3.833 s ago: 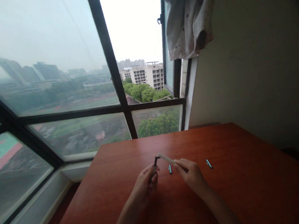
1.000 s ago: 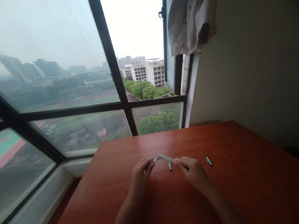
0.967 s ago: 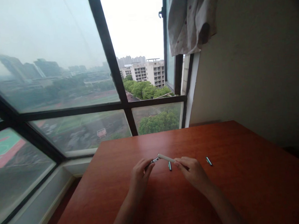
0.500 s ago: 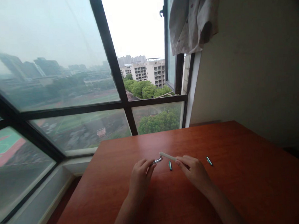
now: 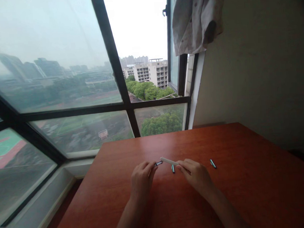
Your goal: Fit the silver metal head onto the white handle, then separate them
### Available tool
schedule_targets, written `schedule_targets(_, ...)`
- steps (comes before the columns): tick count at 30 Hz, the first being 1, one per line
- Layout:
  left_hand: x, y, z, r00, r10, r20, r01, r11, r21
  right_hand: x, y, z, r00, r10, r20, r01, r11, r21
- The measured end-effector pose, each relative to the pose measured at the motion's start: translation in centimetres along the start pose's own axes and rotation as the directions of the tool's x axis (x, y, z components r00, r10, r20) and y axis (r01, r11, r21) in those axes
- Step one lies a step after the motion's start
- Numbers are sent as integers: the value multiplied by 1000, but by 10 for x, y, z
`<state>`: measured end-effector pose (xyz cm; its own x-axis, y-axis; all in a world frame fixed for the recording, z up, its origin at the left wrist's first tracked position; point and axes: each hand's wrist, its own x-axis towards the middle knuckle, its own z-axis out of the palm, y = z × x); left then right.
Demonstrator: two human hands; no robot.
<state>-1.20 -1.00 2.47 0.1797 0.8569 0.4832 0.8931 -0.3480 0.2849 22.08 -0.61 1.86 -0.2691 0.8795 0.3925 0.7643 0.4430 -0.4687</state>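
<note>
We've got the left hand (image 5: 142, 179) pinched on a silver-tipped handle (image 5: 158, 163), the right hand (image 5: 196, 173) on a white stick (image 5: 169, 161), likely end-gripped to keep tips exposed between hands (contact unclear), one green strip (image 5: 173, 169) just left of the right hand, a second strip (image 5: 213, 164) off its right.

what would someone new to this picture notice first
Probably the large window with its bright pane, filling much of the upper left and middle. Next, the two hands over the reddish-brown table: the left hand holds a small shiny piece, the right hand a pale stick. Two small greenish pieces lie on the table, one between the hands, one farther right.
</note>
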Motion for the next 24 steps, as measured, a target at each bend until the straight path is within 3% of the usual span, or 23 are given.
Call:
schedule_targets(9,-1,1,2,999,48,18,-48,999,13,1,5,2,995,32,-89,-29,999,38)
schedule_targets(24,1,0,-1,998,60,-29,-59,998,35,1,-1,-3,999,-10,42,10,1000,21)
